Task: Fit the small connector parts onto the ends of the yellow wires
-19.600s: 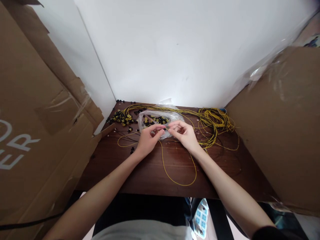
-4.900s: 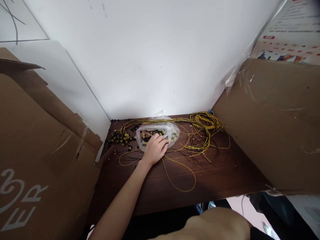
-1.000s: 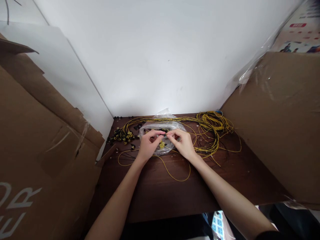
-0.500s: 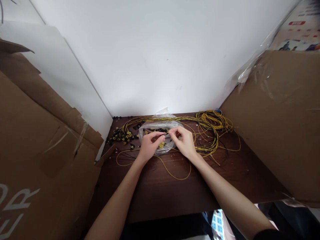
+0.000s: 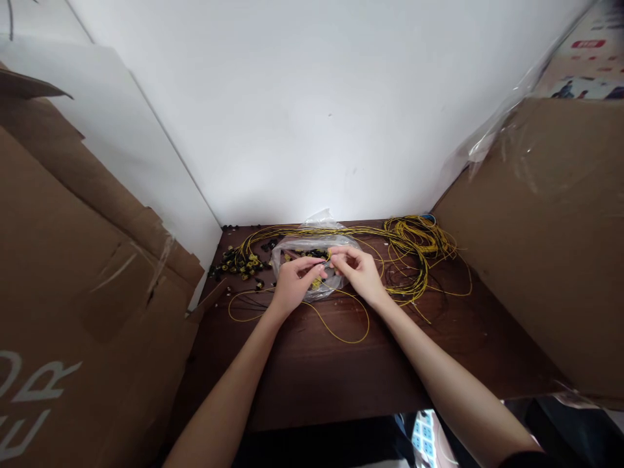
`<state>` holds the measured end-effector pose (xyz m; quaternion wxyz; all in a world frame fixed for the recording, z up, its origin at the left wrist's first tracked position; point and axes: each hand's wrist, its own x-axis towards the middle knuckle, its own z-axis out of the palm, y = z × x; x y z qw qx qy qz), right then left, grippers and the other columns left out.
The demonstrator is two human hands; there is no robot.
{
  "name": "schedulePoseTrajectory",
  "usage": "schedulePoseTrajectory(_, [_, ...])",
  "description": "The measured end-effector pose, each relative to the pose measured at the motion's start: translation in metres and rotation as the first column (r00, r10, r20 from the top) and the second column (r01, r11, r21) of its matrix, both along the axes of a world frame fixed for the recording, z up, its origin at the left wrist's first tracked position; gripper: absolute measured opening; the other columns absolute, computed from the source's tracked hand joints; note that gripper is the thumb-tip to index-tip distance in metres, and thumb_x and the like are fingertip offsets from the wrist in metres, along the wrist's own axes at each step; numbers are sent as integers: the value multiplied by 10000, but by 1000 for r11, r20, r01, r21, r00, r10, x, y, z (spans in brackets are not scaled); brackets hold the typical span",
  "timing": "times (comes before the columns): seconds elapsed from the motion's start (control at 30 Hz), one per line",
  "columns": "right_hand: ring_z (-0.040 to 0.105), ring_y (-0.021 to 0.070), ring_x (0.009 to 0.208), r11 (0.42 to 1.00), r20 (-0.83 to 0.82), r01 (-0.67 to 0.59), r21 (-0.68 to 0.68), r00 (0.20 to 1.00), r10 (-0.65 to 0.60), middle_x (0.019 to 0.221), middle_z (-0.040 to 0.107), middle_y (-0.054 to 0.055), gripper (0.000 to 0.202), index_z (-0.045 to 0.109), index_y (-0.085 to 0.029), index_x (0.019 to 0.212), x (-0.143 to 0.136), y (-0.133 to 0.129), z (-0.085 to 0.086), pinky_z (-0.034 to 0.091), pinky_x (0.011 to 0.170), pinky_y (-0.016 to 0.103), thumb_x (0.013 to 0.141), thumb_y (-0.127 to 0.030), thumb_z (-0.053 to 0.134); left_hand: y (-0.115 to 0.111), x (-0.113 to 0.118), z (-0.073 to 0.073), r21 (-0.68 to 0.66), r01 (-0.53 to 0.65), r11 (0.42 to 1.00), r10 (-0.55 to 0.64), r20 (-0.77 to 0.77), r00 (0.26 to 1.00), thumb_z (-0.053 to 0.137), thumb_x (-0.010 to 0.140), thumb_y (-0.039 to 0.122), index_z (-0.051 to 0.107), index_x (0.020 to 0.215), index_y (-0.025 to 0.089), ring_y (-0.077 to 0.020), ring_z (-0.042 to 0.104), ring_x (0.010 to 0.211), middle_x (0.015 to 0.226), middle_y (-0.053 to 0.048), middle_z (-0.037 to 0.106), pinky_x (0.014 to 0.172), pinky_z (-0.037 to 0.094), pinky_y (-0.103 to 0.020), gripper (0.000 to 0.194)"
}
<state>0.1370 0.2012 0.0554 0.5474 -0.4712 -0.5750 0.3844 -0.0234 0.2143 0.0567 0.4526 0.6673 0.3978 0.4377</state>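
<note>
My left hand [image 5: 294, 284] is closed in a pinch over the clear plastic bag [image 5: 322, 223], thumb and forefinger on a thin wire. Close beside it, the fingertips of my right hand [image 5: 361, 274] are pinched on the yellow wire too. The small end between the fingertips is too fine to make out. A slack loop of yellow wire [image 5: 344, 340] trails on the table below the hands. Inside the bag lie small black and yellow pieces, partly covered by my fingers.
On the dark wooden table [image 5: 312, 383], black and yellow connectors [image 5: 241, 262] lie heaped at the left. Wires run from them to a coiled yellow-black bundle [image 5: 414, 235] at the right. Cardboard boxes [image 5: 97, 260] stand on both sides, with a white wall [image 5: 292, 117] behind.
My fingertips have shifted slightly, the right fingers curling closer around the wire end. The slack yellow loop below has drawn up a little. The whole view has moved slightly.
</note>
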Motion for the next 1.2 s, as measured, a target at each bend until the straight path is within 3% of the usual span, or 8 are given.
schedulePoseTrajectory(0.23, [530,120,550,993,-1,-116,-1,993,116,622,618,2,272,655,-162,879,-4,-3,4,437,561,260,723,-385,658,-1,1,-1,39,-17,999,18,-27,999,594,778,280,682,873,108,-155,631,652,698,-62,702,610,475,-243,215])
schedulePoseTrajectory(0.8, [482,106,520,996,-1,-90,-30,996,90,576,562,-13,297,599,-162,699,0,1,2,404,528,243,709,-452,666,-1,2,0,39,-5,999,6,-39,999,595,774,266,687,884,111,-140,610,618,684,-50,695,586,453,-231,211])
schedulePoseTrajectory(0.9, [489,109,510,999,-24,-49,-18,999,49,570,556,-16,298,592,-165,694,2,1,1,412,519,244,709,-454,663,-1,2,-1,44,-2,999,4,-49,999,599,773,281,690,888,119,-138,602,605,686,-47,697,554,438,-226,218])
schedulePoseTrajectory(1.07, [482,111,494,993,-70,121,13,990,-120,558,537,-24,277,572,-177,701,7,4,0,411,507,244,721,-443,647,0,3,-3,26,-10,1000,11,-46,999,608,767,291,691,905,111,-140,602,609,691,-55,700,549,432,-226,241])
schedulePoseTrajectory(1.2, [512,117,516,995,-121,104,-1,987,-104,596,577,-8,278,582,-177,709,6,4,1,438,527,250,722,-447,644,0,2,-3,16,-12,1000,13,-46,999,608,766,285,692,903,104,-137,594,593,684,-59,697,551,428,-227,242])
